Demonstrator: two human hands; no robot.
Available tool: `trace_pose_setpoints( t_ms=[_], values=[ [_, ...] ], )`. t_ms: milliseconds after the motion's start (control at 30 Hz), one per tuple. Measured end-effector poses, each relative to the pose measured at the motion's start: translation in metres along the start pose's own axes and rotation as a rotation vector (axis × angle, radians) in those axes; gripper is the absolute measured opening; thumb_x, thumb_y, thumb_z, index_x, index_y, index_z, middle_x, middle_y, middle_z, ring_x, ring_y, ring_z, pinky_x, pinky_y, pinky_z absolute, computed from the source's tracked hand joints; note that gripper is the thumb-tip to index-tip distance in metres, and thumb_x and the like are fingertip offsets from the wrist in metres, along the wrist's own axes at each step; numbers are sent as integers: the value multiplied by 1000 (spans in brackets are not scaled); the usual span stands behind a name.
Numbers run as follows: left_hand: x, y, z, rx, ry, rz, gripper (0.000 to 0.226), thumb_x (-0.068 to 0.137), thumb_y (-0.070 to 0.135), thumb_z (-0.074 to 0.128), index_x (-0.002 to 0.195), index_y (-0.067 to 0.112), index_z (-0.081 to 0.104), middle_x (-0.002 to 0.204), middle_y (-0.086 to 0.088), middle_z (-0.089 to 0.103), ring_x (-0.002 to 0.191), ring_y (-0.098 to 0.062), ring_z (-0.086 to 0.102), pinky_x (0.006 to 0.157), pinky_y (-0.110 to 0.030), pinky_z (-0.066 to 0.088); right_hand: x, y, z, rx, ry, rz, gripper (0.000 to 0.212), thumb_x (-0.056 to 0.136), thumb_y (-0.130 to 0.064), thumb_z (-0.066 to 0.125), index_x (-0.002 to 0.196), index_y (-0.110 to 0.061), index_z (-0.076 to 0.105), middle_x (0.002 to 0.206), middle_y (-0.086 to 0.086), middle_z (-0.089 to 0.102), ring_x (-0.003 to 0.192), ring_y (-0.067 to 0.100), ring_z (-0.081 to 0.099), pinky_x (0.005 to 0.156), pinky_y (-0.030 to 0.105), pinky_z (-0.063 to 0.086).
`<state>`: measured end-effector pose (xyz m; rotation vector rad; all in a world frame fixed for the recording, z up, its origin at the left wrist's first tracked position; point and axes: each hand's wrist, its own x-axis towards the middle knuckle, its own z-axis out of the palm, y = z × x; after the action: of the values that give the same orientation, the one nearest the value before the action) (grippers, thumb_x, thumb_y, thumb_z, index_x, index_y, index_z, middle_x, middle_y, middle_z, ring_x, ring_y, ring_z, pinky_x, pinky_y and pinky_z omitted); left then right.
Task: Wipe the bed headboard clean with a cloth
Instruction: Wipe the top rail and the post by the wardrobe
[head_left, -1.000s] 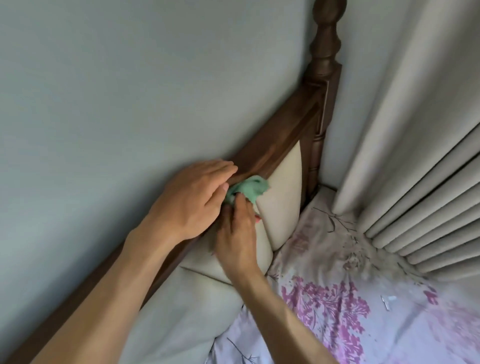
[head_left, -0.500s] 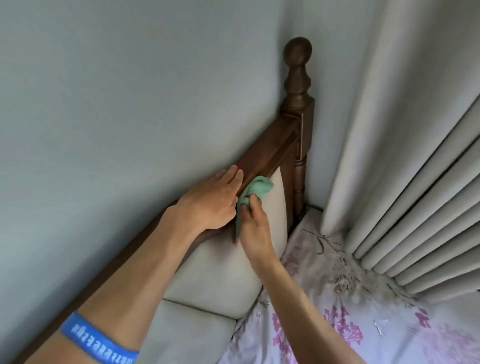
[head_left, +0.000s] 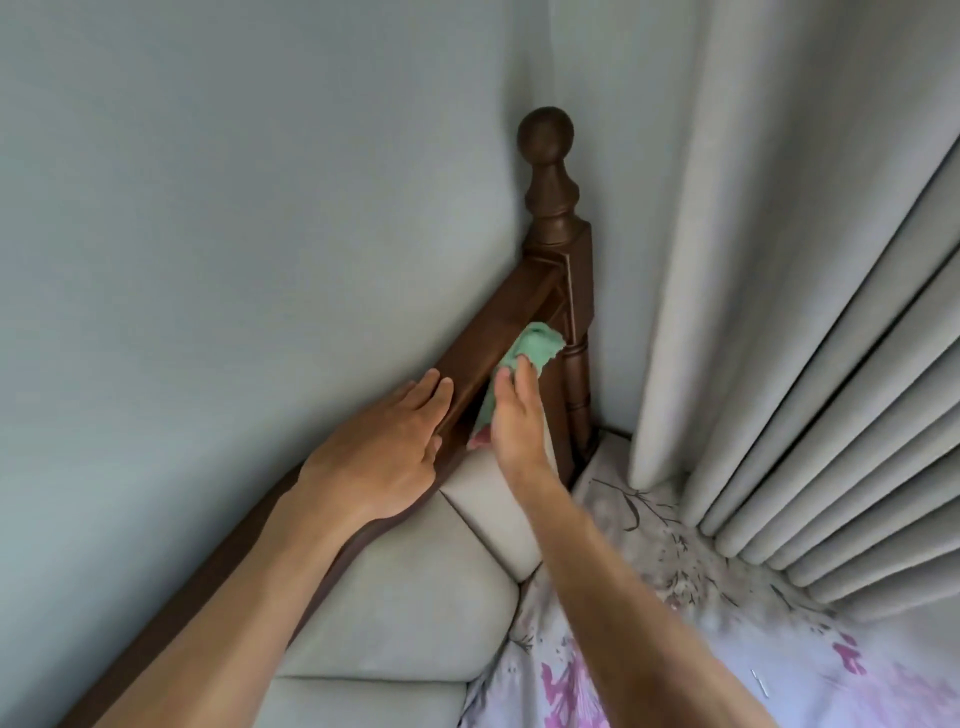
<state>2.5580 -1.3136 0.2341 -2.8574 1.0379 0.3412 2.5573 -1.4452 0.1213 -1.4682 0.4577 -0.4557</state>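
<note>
Your left hand (head_left: 387, 447) and right hand (head_left: 517, 415) are bare, and so are both forearms up to the frame's edge.

Tight corner closing in around the headboard's far end

The wall (head_left: 234, 234) is running hard against the back of the wooden headboard (head_left: 498, 332), leaving no gap behind it; the corner post (head_left: 558, 249) is blocking the rail's upper-right end, and the curtain (head_left: 810, 312) is hanging just beside that post at right. Open room is lying lower right, over the floral bed sheet (head_left: 779, 665), in front of the cushioned panels (head_left: 415, 597).
</note>
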Motion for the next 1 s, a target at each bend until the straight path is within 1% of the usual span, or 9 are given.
trace_pose_setpoints(
  t_ms=[133,267,400,567,633,733,800,867,1000],
  values=[
    [-2,3,0,6,-17,10,62,105,26,33,158,21,1,167,4,-6,153,-11,1,123,-25,5,72,-9,-24,-20,76,156,51,108,-28,33,156,-11,23,165,8,16,152,21,13,124,31,2],
    [-3,3,-2,9,-16,14,62,105,26,31,158,21,-1,166,5,-8,153,-10,0,121,-23,3,31,-5,-8,220,56,188,53,106,-36,39,156,-21,27,165,0,19,152,14,14,126,36,8],
    [-3,2,0,-2,-14,12,62,105,27,31,158,23,0,166,7,-7,153,-9,-1,122,-26,7,65,-21,-25,283,106,200,52,107,-31,39,156,-18,26,164,3,21,150,15,19,117,21,12],
    [-2,3,-3,-21,-32,0,62,104,27,33,158,22,2,167,6,-3,153,-12,4,124,-31,14,14,-22,7,54,-34,-146,45,105,-23,42,147,-9,43,163,0,19,152,14,-4,117,15,-3],
    [1,6,-6,-56,17,21,63,101,25,37,158,22,11,166,3,9,151,-16,17,120,-37,28,-17,-11,12,-86,-131,-341,40,102,-24,41,137,-10,56,155,-5,32,152,18,-10,121,21,-8],
    [-2,13,-14,-78,62,-36,49,98,23,41,146,18,40,153,-4,42,135,-25,46,104,-40,44,-30,-26,-4,-190,-168,-362,38,103,-22,38,132,-14,61,147,-5,47,153,19,-1,123,25,-5],
    [-15,19,-22,-114,157,-117,27,93,22,45,110,14,64,123,-9,66,109,-31,62,84,-38,52,-47,-36,-9,-280,-232,-459,38,105,-20,35,131,-13,61,145,-10,47,151,6,8,124,27,1],
    [-45,17,-30,-180,312,-195,18,87,24,52,79,12,64,94,-10,73,90,-33,66,70,-35,50,-75,-44,-5,-304,-345,-487,44,104,-28,29,136,-14,57,148,-13,41,149,3,15,126,35,7],
    [-158,-8,-3,-406,650,-258,20,87,14,59,95,12,76,101,-3,74,93,-26,67,80,-37,52,-139,-58,22,-329,-480,-593,49,106,-38,30,141,-12,53,151,-5,40,148,11,25,124,47,15]
  ],
)
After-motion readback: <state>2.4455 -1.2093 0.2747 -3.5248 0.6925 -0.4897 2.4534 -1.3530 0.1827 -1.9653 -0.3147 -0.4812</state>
